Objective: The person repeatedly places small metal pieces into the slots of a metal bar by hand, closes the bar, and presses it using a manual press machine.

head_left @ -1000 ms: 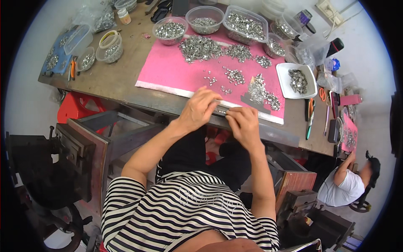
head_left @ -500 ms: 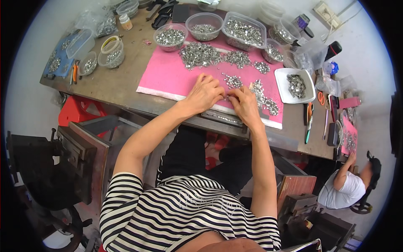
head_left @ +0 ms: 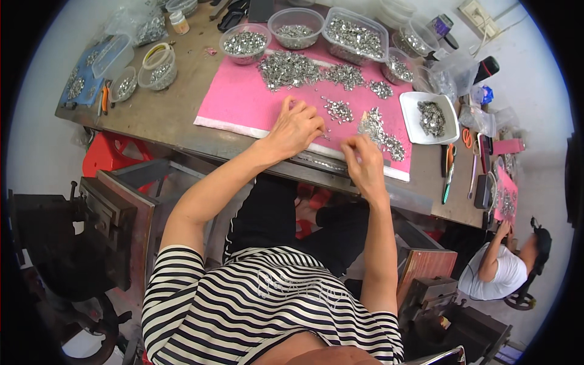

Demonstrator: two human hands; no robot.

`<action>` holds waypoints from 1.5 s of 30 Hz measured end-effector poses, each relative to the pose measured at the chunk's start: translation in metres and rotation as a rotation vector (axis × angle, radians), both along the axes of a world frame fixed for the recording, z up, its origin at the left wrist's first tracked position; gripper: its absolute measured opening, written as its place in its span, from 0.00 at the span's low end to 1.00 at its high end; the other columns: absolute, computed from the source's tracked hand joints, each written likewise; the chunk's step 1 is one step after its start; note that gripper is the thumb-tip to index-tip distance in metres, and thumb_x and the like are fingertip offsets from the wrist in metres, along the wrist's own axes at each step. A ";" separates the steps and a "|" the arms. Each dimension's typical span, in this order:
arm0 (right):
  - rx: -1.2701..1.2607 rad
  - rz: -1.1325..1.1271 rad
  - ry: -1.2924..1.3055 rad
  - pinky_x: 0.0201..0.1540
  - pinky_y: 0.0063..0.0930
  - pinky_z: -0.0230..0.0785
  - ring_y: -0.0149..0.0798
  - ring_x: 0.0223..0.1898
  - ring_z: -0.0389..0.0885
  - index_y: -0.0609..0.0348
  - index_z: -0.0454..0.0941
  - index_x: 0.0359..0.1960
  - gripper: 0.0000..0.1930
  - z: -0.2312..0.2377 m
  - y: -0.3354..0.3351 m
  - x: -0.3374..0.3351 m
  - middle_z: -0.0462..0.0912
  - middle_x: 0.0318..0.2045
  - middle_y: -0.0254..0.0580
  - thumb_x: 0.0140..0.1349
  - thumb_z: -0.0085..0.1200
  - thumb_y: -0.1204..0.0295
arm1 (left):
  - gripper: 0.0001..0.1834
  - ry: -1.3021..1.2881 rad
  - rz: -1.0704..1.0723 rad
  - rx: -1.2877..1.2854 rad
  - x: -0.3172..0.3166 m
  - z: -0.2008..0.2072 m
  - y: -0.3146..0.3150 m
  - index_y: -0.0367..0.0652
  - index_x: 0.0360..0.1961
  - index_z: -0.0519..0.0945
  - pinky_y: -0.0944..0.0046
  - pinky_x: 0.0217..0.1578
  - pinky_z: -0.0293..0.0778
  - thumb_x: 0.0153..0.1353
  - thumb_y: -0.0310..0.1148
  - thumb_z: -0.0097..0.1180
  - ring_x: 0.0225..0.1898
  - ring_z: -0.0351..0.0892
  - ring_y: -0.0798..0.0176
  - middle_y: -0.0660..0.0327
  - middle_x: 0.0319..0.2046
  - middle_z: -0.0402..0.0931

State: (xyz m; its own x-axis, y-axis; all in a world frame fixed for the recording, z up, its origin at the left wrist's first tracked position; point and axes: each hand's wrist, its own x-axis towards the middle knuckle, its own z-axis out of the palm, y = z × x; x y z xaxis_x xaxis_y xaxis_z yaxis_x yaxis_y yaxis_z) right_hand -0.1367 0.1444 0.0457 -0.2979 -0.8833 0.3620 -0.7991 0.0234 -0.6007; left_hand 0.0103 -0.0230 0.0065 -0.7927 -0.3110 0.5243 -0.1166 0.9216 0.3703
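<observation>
My left hand (head_left: 296, 129) is closed at the near edge of a pink cloth (head_left: 234, 106), its thumb and forefinger brought together. A tiny shiny metal piece (head_left: 326, 136) shows at those fingertips; it looks gripped or touched, too small to name. To its right, my right hand (head_left: 364, 161) has its fingers bent in a pinch over the cloth's front edge, and what they hold, if anything, is hidden. Beyond the hands lie a small pile of silvery metal parts (head_left: 338, 111), a longer pile of flat metal pieces (head_left: 373, 126), and a large heap of metal parts (head_left: 289, 70).
Plastic tubs of metal parts, including a rectangular tub (head_left: 355, 38), line the back. A white tray (head_left: 409, 112) stands right, near cutters (head_left: 449, 167) and scissors (head_left: 466, 138). A metal rail (head_left: 319, 163) runs along the front edge. Another person (head_left: 499, 271) works far right.
My hands have moved apart: the right hand has drawn back toward me and slightly right, while the left stays near the cloth's edge. The whole view has shifted slightly.
</observation>
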 end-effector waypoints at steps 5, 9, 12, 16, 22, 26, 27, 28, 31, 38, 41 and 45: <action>-0.010 0.011 -0.131 0.38 0.32 0.70 0.42 0.33 0.80 0.66 0.80 0.36 0.03 0.004 0.032 0.019 0.80 0.33 0.45 0.61 0.60 0.81 | 0.04 0.069 -0.020 0.143 0.005 0.004 0.015 0.45 0.36 0.79 0.48 0.55 0.61 0.61 0.29 0.60 0.44 0.74 0.54 0.60 0.34 0.76; -0.060 0.011 -0.051 0.40 0.35 0.70 0.45 0.35 0.79 0.65 0.80 0.35 0.04 -0.003 0.033 0.023 0.80 0.34 0.44 0.60 0.62 0.81 | 0.03 0.141 -0.076 0.417 0.018 0.013 0.043 0.42 0.37 0.75 0.52 0.49 0.63 0.63 0.26 0.56 0.40 0.75 0.52 0.58 0.34 0.76; -0.108 0.021 0.045 0.41 0.37 0.70 0.47 0.37 0.78 0.64 0.80 0.34 0.04 -0.005 0.031 0.024 0.80 0.34 0.45 0.58 0.63 0.81 | 0.04 0.166 -0.093 0.435 0.025 0.008 0.061 0.40 0.38 0.74 0.53 0.47 0.66 0.62 0.24 0.56 0.38 0.74 0.52 0.58 0.33 0.74; -0.090 0.018 0.028 0.42 0.38 0.70 0.48 0.37 0.78 0.64 0.80 0.34 0.05 -0.003 0.031 0.026 0.80 0.34 0.45 0.58 0.63 0.81 | 0.06 0.182 -0.098 0.388 0.026 0.008 0.071 0.40 0.37 0.74 0.52 0.50 0.64 0.60 0.23 0.58 0.40 0.73 0.52 0.58 0.34 0.74; -0.068 0.011 0.042 0.45 0.41 0.69 0.50 0.40 0.78 0.63 0.80 0.34 0.05 -0.005 0.029 0.028 0.80 0.35 0.45 0.57 0.63 0.80 | 0.07 0.176 -0.066 0.271 0.023 0.005 0.076 0.40 0.38 0.74 0.52 0.53 0.63 0.58 0.24 0.59 0.42 0.73 0.51 0.58 0.36 0.74; -0.051 -0.019 0.018 0.45 0.41 0.69 0.50 0.39 0.78 0.62 0.80 0.34 0.06 -0.005 0.029 0.032 0.79 0.34 0.44 0.56 0.64 0.81 | 0.08 0.174 -0.056 0.211 0.023 0.004 0.076 0.40 0.37 0.74 0.50 0.53 0.64 0.57 0.23 0.60 0.42 0.73 0.50 0.57 0.36 0.74; -0.042 -0.031 0.008 0.45 0.40 0.69 0.49 0.39 0.78 0.62 0.80 0.34 0.06 -0.004 0.029 0.033 0.79 0.34 0.44 0.56 0.64 0.81 | 0.08 0.174 -0.056 0.211 0.023 0.005 0.076 0.40 0.37 0.74 0.50 0.53 0.64 0.57 0.23 0.60 0.42 0.73 0.50 0.57 0.36 0.74; -0.044 -0.031 0.011 0.45 0.40 0.69 0.49 0.39 0.78 0.62 0.80 0.34 0.06 -0.005 0.030 0.032 0.79 0.34 0.44 0.56 0.64 0.81 | 0.08 0.189 -0.066 0.185 0.023 0.006 0.076 0.39 0.37 0.74 0.49 0.52 0.65 0.57 0.23 0.60 0.41 0.73 0.50 0.57 0.35 0.74; -0.066 -0.008 -0.023 0.44 0.40 0.69 0.49 0.37 0.79 0.62 0.80 0.34 0.06 -0.005 0.031 0.028 0.79 0.34 0.44 0.56 0.63 0.82 | 0.08 0.207 -0.076 0.185 0.022 0.006 0.077 0.38 0.36 0.75 0.48 0.49 0.67 0.56 0.23 0.61 0.40 0.73 0.48 0.56 0.35 0.74; -0.076 0.010 -0.060 0.40 0.40 0.71 0.49 0.35 0.80 0.58 0.84 0.39 0.06 -0.005 0.007 0.004 0.79 0.31 0.44 0.60 0.61 0.79 | 0.07 0.186 -0.088 0.174 0.025 0.004 0.077 0.40 0.37 0.79 0.46 0.57 0.70 0.58 0.26 0.64 0.44 0.76 0.50 0.56 0.37 0.75; -0.030 0.045 0.004 0.40 0.41 0.71 0.49 0.35 0.79 0.57 0.85 0.38 0.06 -0.005 -0.011 -0.006 0.79 0.31 0.45 0.59 0.62 0.78 | 0.08 0.183 -0.040 0.110 0.031 0.002 0.078 0.45 0.39 0.82 0.43 0.63 0.66 0.59 0.28 0.65 0.47 0.78 0.54 0.59 0.37 0.78; -0.034 0.122 0.150 0.38 0.38 0.72 0.48 0.34 0.80 0.59 0.86 0.38 0.07 -0.014 -0.026 -0.017 0.80 0.31 0.46 0.58 0.63 0.79 | 0.08 0.182 0.038 0.162 0.033 0.003 0.071 0.47 0.40 0.84 0.42 0.63 0.63 0.60 0.31 0.65 0.46 0.77 0.55 0.62 0.36 0.79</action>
